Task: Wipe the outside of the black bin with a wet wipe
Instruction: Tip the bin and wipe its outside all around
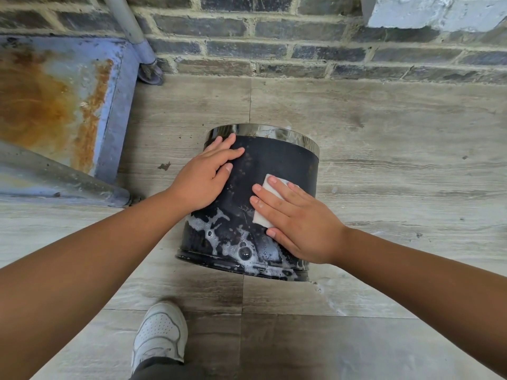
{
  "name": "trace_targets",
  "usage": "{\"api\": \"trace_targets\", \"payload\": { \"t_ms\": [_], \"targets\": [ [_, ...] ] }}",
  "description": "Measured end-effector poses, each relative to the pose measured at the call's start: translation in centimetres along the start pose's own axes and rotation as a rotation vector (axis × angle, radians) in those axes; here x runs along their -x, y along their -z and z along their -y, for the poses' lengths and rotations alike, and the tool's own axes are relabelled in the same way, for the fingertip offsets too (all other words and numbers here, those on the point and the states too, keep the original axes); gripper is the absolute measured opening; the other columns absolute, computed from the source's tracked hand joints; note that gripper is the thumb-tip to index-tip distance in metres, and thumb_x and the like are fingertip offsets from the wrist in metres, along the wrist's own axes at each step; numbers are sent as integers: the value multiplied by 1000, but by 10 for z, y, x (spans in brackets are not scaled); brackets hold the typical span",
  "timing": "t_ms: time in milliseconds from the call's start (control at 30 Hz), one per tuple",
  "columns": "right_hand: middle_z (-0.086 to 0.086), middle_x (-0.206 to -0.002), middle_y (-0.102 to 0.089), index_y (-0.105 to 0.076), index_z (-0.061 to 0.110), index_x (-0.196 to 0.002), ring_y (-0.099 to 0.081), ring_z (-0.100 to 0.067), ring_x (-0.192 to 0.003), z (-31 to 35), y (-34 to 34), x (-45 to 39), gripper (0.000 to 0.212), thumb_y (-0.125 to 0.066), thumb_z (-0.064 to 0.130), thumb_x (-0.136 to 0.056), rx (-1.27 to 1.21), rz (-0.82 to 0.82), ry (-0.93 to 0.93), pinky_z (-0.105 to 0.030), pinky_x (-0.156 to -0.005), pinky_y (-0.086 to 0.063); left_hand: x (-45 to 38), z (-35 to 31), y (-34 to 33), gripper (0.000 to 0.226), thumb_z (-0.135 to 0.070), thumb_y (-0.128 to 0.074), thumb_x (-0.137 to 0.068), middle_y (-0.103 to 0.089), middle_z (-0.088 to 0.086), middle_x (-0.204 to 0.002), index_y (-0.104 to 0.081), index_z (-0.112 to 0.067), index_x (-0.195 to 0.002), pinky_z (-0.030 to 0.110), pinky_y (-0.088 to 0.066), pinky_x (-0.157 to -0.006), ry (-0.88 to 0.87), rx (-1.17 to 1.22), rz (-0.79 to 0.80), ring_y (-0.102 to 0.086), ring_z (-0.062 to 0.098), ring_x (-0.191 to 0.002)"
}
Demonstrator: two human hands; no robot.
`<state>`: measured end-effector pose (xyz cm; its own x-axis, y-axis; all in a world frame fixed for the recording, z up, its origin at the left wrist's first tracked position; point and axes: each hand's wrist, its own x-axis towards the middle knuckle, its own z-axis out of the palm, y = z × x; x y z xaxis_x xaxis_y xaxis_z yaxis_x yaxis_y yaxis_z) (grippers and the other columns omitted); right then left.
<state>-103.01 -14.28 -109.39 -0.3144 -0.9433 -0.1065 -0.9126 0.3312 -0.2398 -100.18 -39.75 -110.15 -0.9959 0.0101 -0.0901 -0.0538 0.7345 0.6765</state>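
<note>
The black bin [282, 165] lies on its side on the tiled floor, its shiny metal rim pointing away from me and its base toward me. White foam streaks cover the lower part of its side near the base. My left hand [204, 176] rests flat on the bin's upper left side, fingers straight, steadying it. My right hand [296, 220] presses a white wet wipe [267, 198] flat against the bin's side, fingers spread over it. Most of the wipe is hidden under that hand.
A rusty blue metal frame [109, 111] with a caster wheel [149, 72] stands at the left. A dark brick wall [301, 45] runs behind the bin. My white shoe [160, 333] is on the grey floor tiles [397, 127] below the bin.
</note>
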Motion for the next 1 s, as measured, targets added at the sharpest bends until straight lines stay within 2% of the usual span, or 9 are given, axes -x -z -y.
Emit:
{"api": "trace_targets", "payload": {
  "t_ms": [167, 367, 600, 733, 900, 1000],
  "targets": [
    [-7, -159, -22, -25, 13, -150, -7, -30, -148, -7, -8, 12, 54, -30, 38, -102, -32, -20, 40, -51, -115, -24, 3, 7, 2, 42, -11, -41, -99, -21, -16, -150, -44, -26, -138, 20, -10, -113, 15, 58, -12, -11, 5, -143],
    [-13, -153, -33, -35, 6, -146, -18, -34, -145, -15, -18, 23, 49, -33, 28, -102, -60, -127, 80, -50, -114, -27, 3, 11, -1, 42, -14, -40, -99, -22, -19, -150, -43, -31, -138, 17, -10, -112, 20, 64, -11, -10, 1, -142],
    [-17, -153, -29, -30, 2, -145, -17, -34, -146, -19, -47, 48, 49, -40, 17, -99, -122, -205, 91, -47, -115, -28, 5, 20, 0, 44, -14, -39, -100, -24, -17, -152, -41, -38, -137, 16, -11, -113, 26, 107, -22, -11, -2, -141],
    [-19, -152, -27, -30, -1, -144, -18, -36, -145, -15, -60, 59, 54, -46, 4, -93, -194, -250, 76, -47, -115, -29, 7, 26, 1, 43, -15, -38, -100, -23, -20, -153, -42, -35, -138, 28, -12, -117, 51, 128, -23, -11, -2, -141],
    [-23, -148, -32, -37, -5, -140, -25, -38, -142, -10, -63, 66, 46, -34, 2, -94, -187, -285, 48, -44, -114, -30, 7, 26, 0, 43, -14, -39, -100, -23, -17, -153, -43, -33, -138, 36, -14, -118, 42, 128, -33, -13, 1, -142],
    [-23, -146, -39, -43, -6, -137, -32, -37, -139, -11, -61, 70, 51, -47, -9, -86, -155, -309, 31, -43, -111, -36, 8, 24, -2, 43, -13, -39, -100, -23, -16, -154, -43, -33, -138, 35, -14, -118, 45, 132, -40, -13, 1, -142]
  ]
}}
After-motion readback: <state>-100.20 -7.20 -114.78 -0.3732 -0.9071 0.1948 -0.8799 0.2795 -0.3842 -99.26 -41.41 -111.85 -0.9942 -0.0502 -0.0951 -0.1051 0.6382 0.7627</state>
